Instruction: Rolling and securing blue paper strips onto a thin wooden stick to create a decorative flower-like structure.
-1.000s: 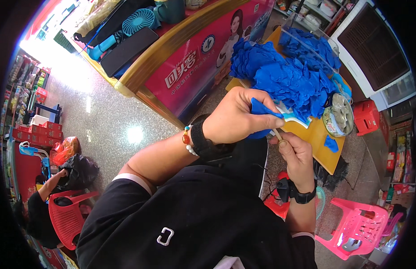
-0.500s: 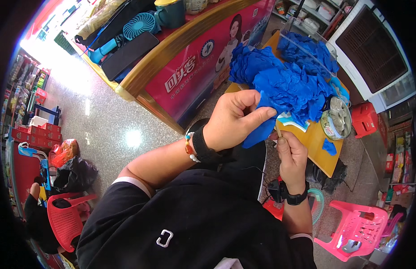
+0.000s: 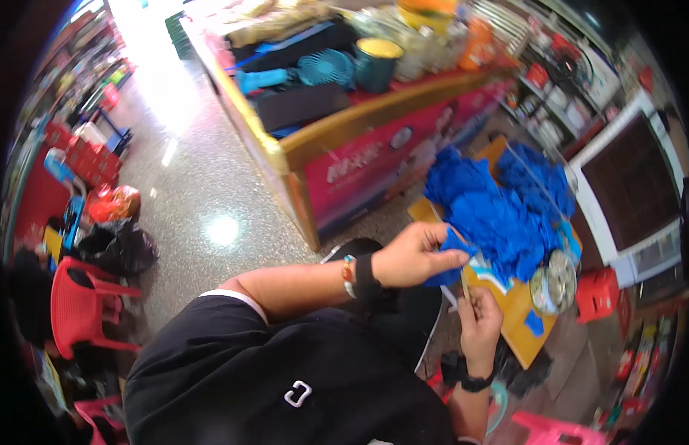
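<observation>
My left hand (image 3: 412,256) is closed, pinching a thin blue sheet (image 3: 454,240) between thumb and fingers; whether it is cloth or paper I cannot tell. My right hand (image 3: 481,320), just below and to the right, grips a thin pale stick (image 3: 464,283) that points up toward the sheet. Beyond both hands a heap of crumpled blue sheets (image 3: 500,226) lies on a yellow wooden tabletop (image 3: 524,337). A round tin (image 3: 553,285) stands at the tabletop's right side, near a small blue scrap (image 3: 534,322). The picture is somewhat blurred.
A wood-edged counter (image 3: 404,104) stands ahead, carrying a blue hand fan (image 3: 326,68) and a dark mug with a yellow lid (image 3: 375,65). At right are a white-framed cabinet (image 3: 619,178) and a red stool (image 3: 598,295). Red plastic chair (image 3: 84,308) and black bag (image 3: 114,248) sit left.
The whole view has shifted, showing more of the counter top. Both hands keep their grips on the blue sheet and the stick; less of the sheet now hangs below my left hand.
</observation>
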{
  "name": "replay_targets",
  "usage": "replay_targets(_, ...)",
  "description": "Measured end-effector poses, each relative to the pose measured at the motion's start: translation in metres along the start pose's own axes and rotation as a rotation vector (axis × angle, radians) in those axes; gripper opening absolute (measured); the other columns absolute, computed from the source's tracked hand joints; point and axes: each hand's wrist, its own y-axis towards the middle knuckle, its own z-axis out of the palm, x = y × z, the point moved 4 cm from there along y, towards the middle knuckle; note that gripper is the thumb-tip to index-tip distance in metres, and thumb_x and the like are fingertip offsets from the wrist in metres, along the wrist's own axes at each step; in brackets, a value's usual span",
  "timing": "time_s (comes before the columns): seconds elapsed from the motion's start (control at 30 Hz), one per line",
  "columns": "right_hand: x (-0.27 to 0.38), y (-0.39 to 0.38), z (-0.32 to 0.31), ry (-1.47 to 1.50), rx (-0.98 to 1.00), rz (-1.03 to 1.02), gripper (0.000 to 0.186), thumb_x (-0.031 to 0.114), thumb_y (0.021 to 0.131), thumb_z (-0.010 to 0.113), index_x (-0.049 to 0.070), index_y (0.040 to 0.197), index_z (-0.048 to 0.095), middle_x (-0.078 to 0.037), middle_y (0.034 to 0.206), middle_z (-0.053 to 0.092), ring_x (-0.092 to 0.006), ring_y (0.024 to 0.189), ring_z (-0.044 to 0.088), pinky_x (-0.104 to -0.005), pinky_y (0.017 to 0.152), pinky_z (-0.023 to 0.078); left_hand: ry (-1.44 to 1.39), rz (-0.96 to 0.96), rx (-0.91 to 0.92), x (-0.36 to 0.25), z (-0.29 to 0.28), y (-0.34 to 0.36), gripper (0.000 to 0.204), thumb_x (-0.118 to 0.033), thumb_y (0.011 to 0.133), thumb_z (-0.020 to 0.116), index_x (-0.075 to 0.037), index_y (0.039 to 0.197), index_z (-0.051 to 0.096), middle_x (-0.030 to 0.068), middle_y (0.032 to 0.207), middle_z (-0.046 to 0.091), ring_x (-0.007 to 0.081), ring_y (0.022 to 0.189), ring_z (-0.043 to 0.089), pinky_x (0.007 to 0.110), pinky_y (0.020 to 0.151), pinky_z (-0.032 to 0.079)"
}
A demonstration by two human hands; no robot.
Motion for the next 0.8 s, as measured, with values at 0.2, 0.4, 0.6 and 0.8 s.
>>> replay_targets(0.2,-0.011,-0.018,0.003,-0.028,-0.009,0.025,0.008,0.0,0.087,0.057,-0.005,0.092,0.057,-0.004,0.083,0.06,-0.0082,0.076,0.055,-0.0222,0.067,0.044,-0.079,-0.031,-0.083,0.012,0.007,-0.024,0.011,-0.014,0.09,0.061,-0.004,0.092,0.06,-0.0058,0.078,0.057,0.0023,0.07,0.05,0.02,0.063,0.044)
replay_targets(0.4,-0.007,-0.038,0.002,-0.352,-0.156,-0.098,0.018,0.001,0.086,0.057,-0.007,0.101,0.062,-0.018,0.09,0.066,-0.0234,0.082,0.063,-0.0317,0.074,0.047,-0.052,0.129,-0.163,0.004,0.021,-0.046,0.014,-0.017,0.091,0.061,-0.004,0.091,0.056,-0.0057,0.076,0.054,0.0018,0.068,0.049,0.02,0.059,0.042)
replay_targets(0.6,0.006,-0.053,0.017,-0.301,-0.032,-0.142,0.015,0.0,0.085,0.057,-0.006,0.098,0.064,-0.015,0.085,0.067,-0.0196,0.074,0.064,-0.0276,0.067,0.048,0.087,0.006,-0.052,0.002,0.017,-0.076,0.009,-0.01,0.09,0.059,-0.001,0.091,0.056,-0.0019,0.077,0.059,0.0036,0.071,0.053,0.021,0.063,0.046)
replay_targets(0.8,-0.003,-0.083,0.01,-0.149,0.063,0.053,0.017,0.005,0.088,0.059,-0.005,0.1,0.065,-0.01,0.086,0.068,-0.0117,0.076,0.062,-0.0223,0.069,0.047,0.06,0.052,0.018,0.009,0.033,-0.09,0.015,-0.018,0.091,0.06,-0.003,0.09,0.056,-0.0029,0.072,0.056,0.0023,0.066,0.052,0.019,0.058,0.044)
